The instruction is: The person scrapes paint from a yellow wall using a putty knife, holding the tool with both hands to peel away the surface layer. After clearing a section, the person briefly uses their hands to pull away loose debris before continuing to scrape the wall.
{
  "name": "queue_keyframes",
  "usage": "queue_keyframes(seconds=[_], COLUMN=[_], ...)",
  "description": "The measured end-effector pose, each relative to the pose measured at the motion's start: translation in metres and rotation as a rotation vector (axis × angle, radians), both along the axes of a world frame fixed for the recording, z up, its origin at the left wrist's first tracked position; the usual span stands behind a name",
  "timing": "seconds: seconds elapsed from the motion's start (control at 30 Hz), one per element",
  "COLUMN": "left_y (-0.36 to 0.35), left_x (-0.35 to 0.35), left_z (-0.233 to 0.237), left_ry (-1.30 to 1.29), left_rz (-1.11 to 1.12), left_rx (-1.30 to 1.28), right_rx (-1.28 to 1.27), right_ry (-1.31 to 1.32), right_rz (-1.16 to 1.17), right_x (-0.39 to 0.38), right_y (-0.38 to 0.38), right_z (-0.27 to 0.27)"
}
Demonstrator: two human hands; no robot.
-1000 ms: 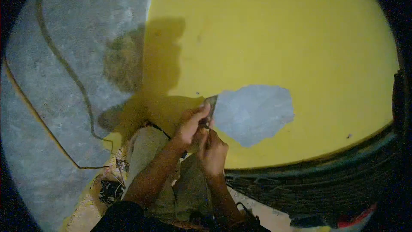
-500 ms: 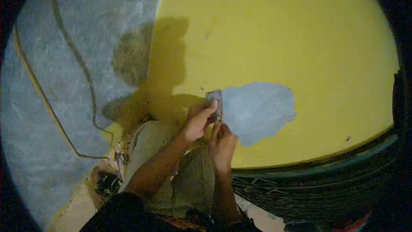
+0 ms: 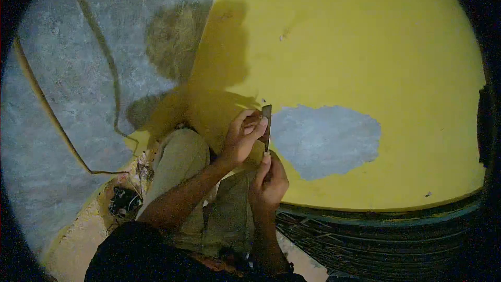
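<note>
A thin, flat dark blade-like piece (image 3: 267, 125) stands nearly upright between my hands, seen almost edge-on. My left hand (image 3: 244, 138) grips its upper part between thumb and fingers. Below it, my right hand (image 3: 270, 180) pinches the piece's lower end with thumb and forefinger. Just right of both hands, a grey patch (image 3: 327, 141) with ragged edges shows in the yellow wall surface (image 3: 365, 47).
Bare grey wall (image 3: 47, 15) lies at the left, with a brown cable (image 3: 55, 117) and its shadow across it. Tangled wires (image 3: 123, 201) sit at the lower left. Dark stacked ribbed material (image 3: 376, 237) runs along the lower right.
The view has shifted a little. The dark piece has turned from showing its flat face to nearly edge-on, and my fingers have moved on it.
</note>
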State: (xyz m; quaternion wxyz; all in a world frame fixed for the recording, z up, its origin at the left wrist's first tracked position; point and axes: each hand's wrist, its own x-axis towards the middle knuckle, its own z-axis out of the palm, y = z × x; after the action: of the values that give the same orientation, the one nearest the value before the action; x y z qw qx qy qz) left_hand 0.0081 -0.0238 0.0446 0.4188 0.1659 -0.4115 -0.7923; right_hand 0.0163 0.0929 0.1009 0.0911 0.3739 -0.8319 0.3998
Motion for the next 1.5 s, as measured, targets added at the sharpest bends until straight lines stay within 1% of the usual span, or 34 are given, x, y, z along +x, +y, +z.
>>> queue_keyframes(seconds=[0.03,0.1,0.13,0.2,0.23,0.3,0.33,0.37,0.4,0.43,0.5,0.53,0.6,0.67,0.73,0.8,0.87,0.93,1.0,1.07,1.13,1.17,1.23,1.33,1.37,1.43,1.47,1.5], left_y=[0.006,0.016,0.022,0.036,0.039,0.046,0.044,0.041,0.037,0.034,0.029,0.025,0.021,0.021,0.02,0.019,0.017,0.015,0.017,0.016,0.013,0.011,0.006,-0.002,-0.003,-0.004,-0.005,-0.007], left_x=[0.003,0.007,0.006,0.003,0.002,-0.008,-0.011,-0.013,-0.016,-0.018,-0.02,-0.019,-0.023,-0.025,-0.019,-0.016,-0.015,-0.016,-0.018,-0.017,-0.015,-0.015,-0.018,-0.017,-0.019,-0.024,-0.024,-0.022], left_z=[-0.001,-0.001,-0.001,0.001,0.0,-0.001,-0.004,-0.008,-0.011,-0.014,-0.018,-0.017,-0.018,-0.02,-0.011,0.002,0.004,-0.002,-0.002,-0.001,0.0,0.0,0.0,-0.003,-0.006,-0.009,-0.011,-0.007], left_ry=[-0.006,0.081,0.081,0.497,0.5,0.218,0.083,0.087,0.07,0.054,0.037,0.021,0.068,0.112,0.033,0.028,0.026,0.03,0.034,0.035,0.025,0.024,0.025,0.035,0.033,0.074,0.071,0.02], left_rz=[-0.003,-0.067,-0.067,-0.176,-0.173,-0.211,-0.228,-0.225,-0.383,-0.542,-0.565,-0.587,-0.562,-0.533,-0.471,-0.488,-0.504,-0.615,-0.587,-0.561,-0.555,-0.554,-0.604,-0.656,-0.651,-0.7,-0.696,-0.673], left_rx=[0.008,0.155,0.165,0.339,0.35,0.229,0.165,0.168,0.314,0.459,0.416,0.372,0.408,0.444,0.348,0.372,0.393,0.488,0.488,0.491,0.404,0.405,0.486,0.497,0.498,0.628,0.627,0.548], right_rx=[0.008,-0.09,-0.08,-0.091,-0.08,-0.021,-0.017,0.067,0.15,0.153,0.098,0.102,0.209,0.197,0.186,0.142,0.109,0.076,0.122,0.107,0.09,0.095,0.101,0.121,0.07,0.017,0.027,0.037], right_ry=[-0.006,0.213,0.213,0.328,0.33,0.176,0.179,0.275,0.371,0.374,-0.035,-0.029,0.055,0.089,0.125,0.247,0.219,0.19,0.192,0.157,0.122,0.129,0.137,0.103,0.139,0.17,0.156,0.143], right_rz=[-0.003,-0.041,-0.04,-0.088,-0.085,-0.137,-0.135,-0.081,-0.028,-0.026,-0.072,-0.073,-0.022,-0.048,-0.07,-0.049,-0.059,-0.066,-0.085,-0.112,-0.137,-0.131,-0.125,-0.133,-0.129,-0.122,-0.115,-0.11], right_x=[0.001,0.004,0.001,-0.005,-0.002,-0.004,-0.006,-0.01,-0.013,-0.012,-0.012,-0.011,-0.014,-0.012,-0.011,-0.013,-0.01,-0.01,-0.011,-0.008,-0.006,-0.006,-0.004,0.003,0.004,0.007,0.007,0.007], right_y=[0.004,0.009,0.012,0.019,0.018,0.021,0.022,0.024,0.026,0.026,0.029,0.027,0.027,0.025,0.022,0.022,0.018,0.016,0.016,0.012,0.009,0.009,0.009,0.004,0.001,-0.003,-0.004,-0.004], right_z=[0.002,0.01,0.009,0.004,0.003,0.002,0.001,0.0,-0.001,-0.002,-0.002,-0.001,0.002,0.008,0.007,0.0,0.0,-0.003,-0.01,-0.012,-0.012,-0.014,-0.013,-0.008,-0.008,-0.007,-0.006,-0.006])
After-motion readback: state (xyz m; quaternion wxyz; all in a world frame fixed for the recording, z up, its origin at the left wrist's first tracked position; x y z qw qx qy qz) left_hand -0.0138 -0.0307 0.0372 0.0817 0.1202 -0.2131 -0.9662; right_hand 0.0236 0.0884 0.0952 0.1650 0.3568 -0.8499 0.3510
